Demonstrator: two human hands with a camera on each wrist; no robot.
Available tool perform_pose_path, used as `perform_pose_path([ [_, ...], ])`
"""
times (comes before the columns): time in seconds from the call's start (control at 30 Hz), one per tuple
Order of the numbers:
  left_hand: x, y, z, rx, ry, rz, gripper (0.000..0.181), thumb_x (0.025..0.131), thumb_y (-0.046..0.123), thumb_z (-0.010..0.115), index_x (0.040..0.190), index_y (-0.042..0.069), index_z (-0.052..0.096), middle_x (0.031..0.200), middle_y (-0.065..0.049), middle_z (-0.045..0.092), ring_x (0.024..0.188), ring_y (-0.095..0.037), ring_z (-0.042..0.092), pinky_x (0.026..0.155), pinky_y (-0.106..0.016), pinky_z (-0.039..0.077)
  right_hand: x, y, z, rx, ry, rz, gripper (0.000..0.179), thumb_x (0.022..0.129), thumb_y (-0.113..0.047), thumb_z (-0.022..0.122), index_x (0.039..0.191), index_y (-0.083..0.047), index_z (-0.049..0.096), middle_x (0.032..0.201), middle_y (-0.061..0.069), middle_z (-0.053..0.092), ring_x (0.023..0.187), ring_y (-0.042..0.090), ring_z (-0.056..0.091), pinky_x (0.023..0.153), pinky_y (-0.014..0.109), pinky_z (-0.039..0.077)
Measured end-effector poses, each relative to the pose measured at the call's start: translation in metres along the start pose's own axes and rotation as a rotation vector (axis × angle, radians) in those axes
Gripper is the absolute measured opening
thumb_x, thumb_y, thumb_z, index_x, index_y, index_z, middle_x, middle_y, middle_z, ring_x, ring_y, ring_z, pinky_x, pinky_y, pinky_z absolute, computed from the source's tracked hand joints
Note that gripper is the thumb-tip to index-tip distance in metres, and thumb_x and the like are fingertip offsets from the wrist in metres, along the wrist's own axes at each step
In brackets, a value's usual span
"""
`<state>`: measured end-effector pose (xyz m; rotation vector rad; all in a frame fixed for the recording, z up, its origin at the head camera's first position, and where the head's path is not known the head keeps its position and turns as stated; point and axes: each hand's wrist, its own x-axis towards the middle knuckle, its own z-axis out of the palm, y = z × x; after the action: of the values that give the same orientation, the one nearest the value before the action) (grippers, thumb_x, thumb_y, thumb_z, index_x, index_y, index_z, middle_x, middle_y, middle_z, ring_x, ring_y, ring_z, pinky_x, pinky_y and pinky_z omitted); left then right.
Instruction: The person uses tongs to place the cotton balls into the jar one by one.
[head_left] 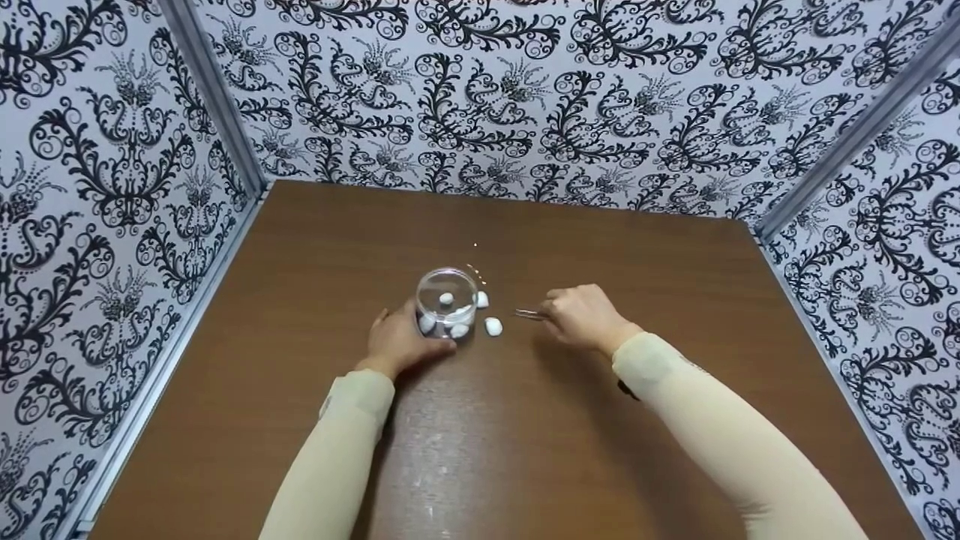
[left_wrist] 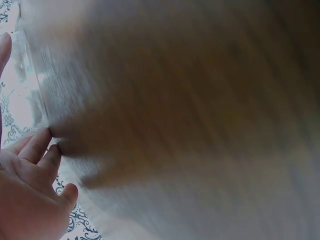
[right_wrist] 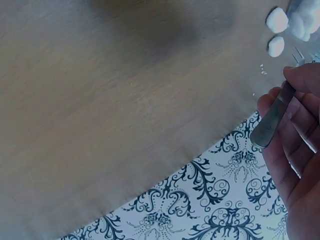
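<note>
My left hand (head_left: 403, 336) grips a clear round jar (head_left: 442, 274) from its left side, thumb along the near side. Inside the jar lie several white cotton balls (head_left: 460, 330). Just right of it, two more cotton balls (head_left: 493, 326) rest on the table. Tweezers (head_left: 529, 313) are pinched between the thumb and fingers of my right hand (head_left: 585, 316), their tips pointing left toward the loose cotton balls and apart from them. In the right wrist view the tweezers (right_wrist: 272, 120) show slightly spread tips, with nothing between them.
Small white crumbs (head_left: 482, 282) are scattered on the brown wooden table (head_left: 337, 247) behind the jar. Patterned black-and-white walls (head_left: 487, 97) with metal posts (head_left: 217, 90) enclose the table at the back and both sides.
</note>
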<state>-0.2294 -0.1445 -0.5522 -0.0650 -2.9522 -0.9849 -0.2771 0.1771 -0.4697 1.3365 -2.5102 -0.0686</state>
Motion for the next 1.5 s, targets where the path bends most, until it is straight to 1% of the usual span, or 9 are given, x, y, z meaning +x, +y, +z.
perform_pose_path([
  [0.2, 0.000, 0.000, -0.001, 0.001, 0.007, 0.004, 0.106, 0.063, 0.062, 0.086, 0.144, 0.006, 0.046, 0.122, -0.012, 0.067, 0.115, -0.028, 0.062, 0.118, -0.049, 0.016, 0.001, -0.002, 0.005, -0.020, -0.061, -0.007, 0.010, 0.083, -0.018, 0.075, 0.078, -0.013, 0.068, 0.072, -0.001, 0.057, 0.050, 0.016, 0.050, 0.043, 0.039, 0.046],
  [0.33, -0.001, 0.000, 0.000, 0.002, 0.015, 0.009, 0.104, 0.063, 0.062, 0.086, 0.142, 0.006, 0.048, 0.121, -0.012, 0.068, 0.114, -0.029, 0.062, 0.118, -0.049, 0.017, 0.002, -0.003, 0.010, -0.022, -0.086, -0.004, 0.010, 0.085, -0.020, 0.075, 0.081, -0.013, 0.070, 0.073, -0.001, 0.058, 0.052, 0.017, 0.052, 0.045, 0.040, 0.047],
  [0.47, -0.001, 0.000, 0.000, -0.001, 0.015, 0.010, 0.103, 0.063, 0.062, 0.086, 0.142, 0.007, 0.048, 0.122, -0.011, 0.068, 0.114, -0.028, 0.062, 0.118, -0.049, 0.017, 0.003, -0.005, 0.015, -0.008, -0.076, -0.012, 0.009, 0.085, -0.020, 0.076, 0.081, -0.013, 0.071, 0.072, -0.001, 0.058, 0.053, 0.019, 0.055, 0.046, 0.042, 0.049],
  [0.6, -0.001, 0.001, 0.000, 0.001, 0.010, 0.007, 0.104, 0.063, 0.061, 0.086, 0.144, 0.008, 0.048, 0.123, -0.010, 0.067, 0.115, -0.028, 0.062, 0.119, -0.048, 0.016, 0.004, -0.007, 0.020, 0.003, -0.069, -0.004, 0.011, 0.084, -0.021, 0.077, 0.080, -0.013, 0.071, 0.072, -0.001, 0.058, 0.054, 0.020, 0.056, 0.046, 0.043, 0.048],
  [0.8, -0.002, 0.002, -0.002, -0.003, 0.006, 0.002, 0.103, 0.063, 0.060, 0.086, 0.143, 0.006, 0.049, 0.124, -0.011, 0.067, 0.115, -0.030, 0.061, 0.119, -0.048, 0.015, 0.006, -0.009, 0.024, 0.005, -0.064, 0.017, 0.015, 0.084, -0.024, 0.078, 0.078, -0.014, 0.069, 0.071, -0.001, 0.057, 0.053, 0.022, 0.056, 0.046, 0.044, 0.048],
  [0.97, -0.002, 0.002, -0.001, 0.013, 0.003, 0.001, 0.103, 0.063, 0.062, 0.086, 0.141, 0.005, 0.049, 0.122, -0.012, 0.067, 0.115, -0.030, 0.062, 0.119, -0.048, 0.016, 0.007, -0.009, 0.026, 0.014, -0.074, 0.017, 0.010, 0.084, -0.022, 0.077, 0.080, -0.015, 0.071, 0.073, -0.001, 0.058, 0.056, 0.021, 0.058, 0.048, 0.044, 0.049],
  [1.2, -0.003, 0.003, -0.002, -0.037, 0.005, -0.002, 0.103, 0.064, 0.056, 0.088, 0.146, 0.009, 0.046, 0.129, -0.008, 0.065, 0.120, -0.027, 0.059, 0.118, -0.050, 0.014, 0.006, -0.010, 0.029, 0.046, -0.100, 0.029, 0.009, 0.085, -0.020, 0.076, 0.081, -0.014, 0.071, 0.072, -0.001, 0.057, 0.057, 0.022, 0.058, 0.049, 0.045, 0.049],
  [1.27, -0.003, 0.004, -0.002, -0.036, 0.004, -0.004, 0.103, 0.064, 0.056, 0.088, 0.146, 0.010, 0.046, 0.129, -0.007, 0.064, 0.120, -0.026, 0.059, 0.118, -0.050, 0.014, 0.006, -0.010, 0.030, 0.046, -0.099, 0.028, 0.009, 0.084, -0.020, 0.076, 0.080, -0.014, 0.070, 0.072, -0.001, 0.058, 0.058, 0.022, 0.058, 0.050, 0.045, 0.049],
  [1.5, -0.002, 0.003, -0.001, -0.018, 0.003, -0.009, 0.104, 0.063, 0.059, 0.087, 0.145, 0.009, 0.046, 0.128, -0.009, 0.065, 0.119, -0.027, 0.060, 0.118, -0.049, 0.015, 0.007, -0.012, 0.034, 0.042, -0.049, 0.013, 0.007, 0.079, -0.017, 0.076, 0.075, -0.014, 0.071, 0.069, -0.002, 0.057, 0.055, 0.022, 0.058, 0.049, 0.044, 0.048],
])
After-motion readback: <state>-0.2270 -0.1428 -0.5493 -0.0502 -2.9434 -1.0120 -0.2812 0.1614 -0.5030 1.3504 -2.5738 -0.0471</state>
